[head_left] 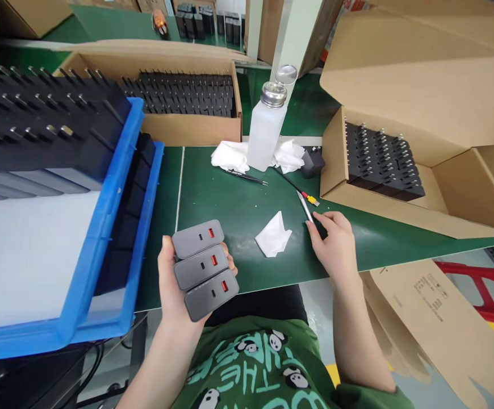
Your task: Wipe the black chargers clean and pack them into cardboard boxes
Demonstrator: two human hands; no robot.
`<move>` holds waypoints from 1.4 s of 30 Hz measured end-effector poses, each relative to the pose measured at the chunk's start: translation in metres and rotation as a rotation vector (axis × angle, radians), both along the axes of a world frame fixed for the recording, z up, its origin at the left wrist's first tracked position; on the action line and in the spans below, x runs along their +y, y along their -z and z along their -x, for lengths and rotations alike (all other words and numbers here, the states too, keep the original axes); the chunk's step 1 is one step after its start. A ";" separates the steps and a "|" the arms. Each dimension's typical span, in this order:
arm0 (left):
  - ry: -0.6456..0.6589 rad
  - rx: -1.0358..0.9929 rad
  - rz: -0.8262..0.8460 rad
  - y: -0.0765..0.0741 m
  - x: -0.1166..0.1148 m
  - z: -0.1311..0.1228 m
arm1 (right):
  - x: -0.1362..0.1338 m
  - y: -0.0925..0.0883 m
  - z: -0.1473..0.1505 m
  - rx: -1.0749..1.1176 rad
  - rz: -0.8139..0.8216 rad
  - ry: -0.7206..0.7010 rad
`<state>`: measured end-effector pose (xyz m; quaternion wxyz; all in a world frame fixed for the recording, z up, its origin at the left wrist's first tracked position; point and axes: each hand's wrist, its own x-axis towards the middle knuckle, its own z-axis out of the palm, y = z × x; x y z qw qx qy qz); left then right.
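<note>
Three dark grey chargers (206,268) sit stacked side by side in my left hand (172,289), its fingers and thumb wrapped around them. Their faces point up, each showing a red USB port and a small black port. At the right, my right hand (334,241) pinches the handle end of a silver craft knife (305,207), its blade pointing away from me over the green table. Part of the knife is hidden by the fingers. A folded white wipe (273,235) lies between my hands. Just beyond the knife is a black cable (292,183) with a yellow-and-red USB plug.
Blue trays (89,255) of black chargers stand stacked at left. Cardboard boxes hold more chargers at the back (196,129) and right (400,205). A white pump bottle (266,133), tweezers (247,177), crumpled wipes (232,154) and a black adapter (313,163) occupy the table's middle back.
</note>
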<state>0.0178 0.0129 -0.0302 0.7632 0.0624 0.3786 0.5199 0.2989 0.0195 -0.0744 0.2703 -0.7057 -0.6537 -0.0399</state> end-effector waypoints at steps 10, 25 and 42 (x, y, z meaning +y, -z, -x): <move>-0.023 -0.012 0.103 -0.013 -0.008 -0.015 | 0.063 -0.048 0.022 -0.086 0.207 -0.269; 0.021 -0.093 -0.007 -0.001 -0.013 -0.002 | 0.100 -0.074 0.082 0.032 0.330 -0.398; 0.083 -0.177 -0.008 -0.007 -0.014 -0.004 | -0.067 -0.053 0.115 1.238 -0.205 -0.578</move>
